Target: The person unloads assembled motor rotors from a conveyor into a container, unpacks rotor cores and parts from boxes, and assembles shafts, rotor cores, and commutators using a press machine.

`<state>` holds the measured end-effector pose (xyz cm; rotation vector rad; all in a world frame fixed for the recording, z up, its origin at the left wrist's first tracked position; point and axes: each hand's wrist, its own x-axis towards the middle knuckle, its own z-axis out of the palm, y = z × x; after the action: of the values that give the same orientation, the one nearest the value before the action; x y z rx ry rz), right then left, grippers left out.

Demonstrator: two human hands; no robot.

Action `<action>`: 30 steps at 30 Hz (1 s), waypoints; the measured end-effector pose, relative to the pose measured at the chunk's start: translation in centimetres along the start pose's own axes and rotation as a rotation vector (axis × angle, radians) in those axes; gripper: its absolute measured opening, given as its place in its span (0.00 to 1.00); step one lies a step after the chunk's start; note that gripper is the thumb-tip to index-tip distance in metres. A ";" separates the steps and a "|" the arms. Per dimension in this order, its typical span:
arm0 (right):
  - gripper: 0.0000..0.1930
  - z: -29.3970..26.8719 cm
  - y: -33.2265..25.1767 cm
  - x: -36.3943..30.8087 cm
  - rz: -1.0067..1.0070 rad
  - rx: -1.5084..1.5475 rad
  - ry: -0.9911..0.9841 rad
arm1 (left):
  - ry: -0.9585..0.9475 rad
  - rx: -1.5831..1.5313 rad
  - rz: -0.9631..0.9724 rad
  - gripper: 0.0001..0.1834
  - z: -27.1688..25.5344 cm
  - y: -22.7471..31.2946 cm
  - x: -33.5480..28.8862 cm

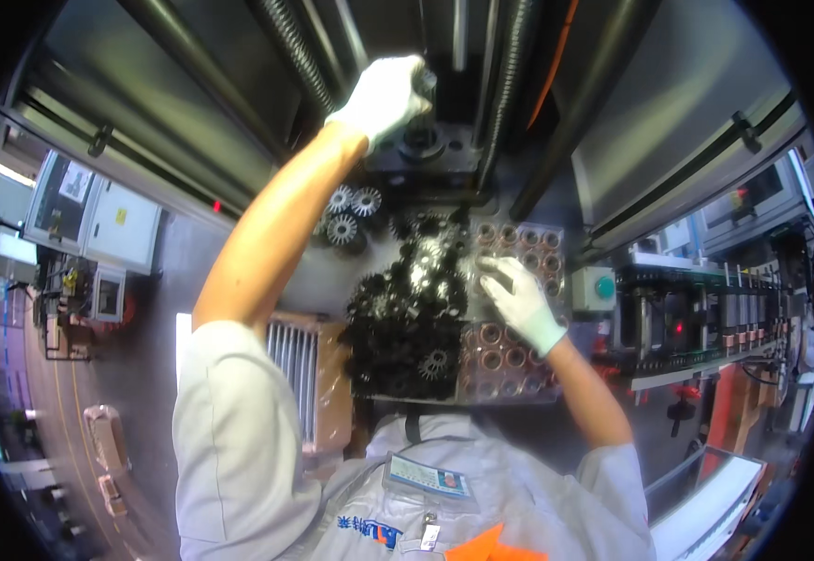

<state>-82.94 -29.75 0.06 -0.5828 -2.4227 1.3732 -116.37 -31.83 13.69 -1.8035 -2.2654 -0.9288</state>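
Observation:
My left hand [384, 101], in a white glove, is raised at the back centre. Its fingers are closed around a dark cylindrical part [427, 84], above a dark round fixture [421, 142] on the machine's base. My right hand [522, 307], also gloved, hovers over a clear plastic tray [557, 245] of copper-coloured rings. Its thumb and forefinger look slightly apart, with nothing visible between them. Left of that hand lies a large heap of dark toothed discs [402, 327]. Several silvery slotted discs [342, 229] stand in a small group at the left, nearer the machine.
Rods and coil springs [297, 56] rise behind the fixture. A green push button [604, 287] sits on a box to the right, beside a conveyor-like machine [697, 323]. A cardboard box of metal shafts [309, 374] stands by my left upper arm.

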 end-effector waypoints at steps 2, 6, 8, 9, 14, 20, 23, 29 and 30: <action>0.17 0.4 -0.7 0.5 -0.119 -0.009 -0.027 | -0.049 0.006 -0.049 0.16 -0.6 0.4 0.5; 0.16 3.3 -1.8 2.2 -0.267 -0.114 -0.080 | -0.153 0.060 -0.196 0.22 -0.7 0.5 1.3; 0.15 4.9 -2.7 2.9 -0.358 -0.202 -0.098 | -0.126 0.115 -0.153 0.18 0.2 1.2 1.1; 0.14 6.0 -2.6 3.4 -0.386 -0.261 -0.118 | -0.100 0.165 -0.084 0.16 1.2 1.0 1.0; 0.17 12.2 -3.9 5.3 -0.627 -0.504 -0.195 | -0.087 0.215 -0.235 0.22 6.5 -2.9 -3.1; 0.15 14.9 -6.4 6.4 -0.759 -0.649 -0.322 | 0.054 0.311 -0.034 0.26 0.9 0.8 -9.8; 0.14 17.8 -6.6 6.0 -0.931 -0.757 -0.435 | -0.079 0.063 -0.234 0.26 -6.6 1.3 -17.6; 0.10 21.6 -8.2 5.1 -0.944 -1.005 -0.746 | -0.292 -0.055 -0.836 0.22 -7.3 -4.3 -43.1; 0.10 21.7 -7.1 5.0 -0.919 -0.966 -0.679 | -0.355 -0.057 -0.903 0.22 -6.8 -2.8 -43.0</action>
<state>-98.31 -46.74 -4.40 0.9232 -3.0890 -0.0624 -108.25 -72.19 -0.63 -0.9429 -3.3938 -0.7824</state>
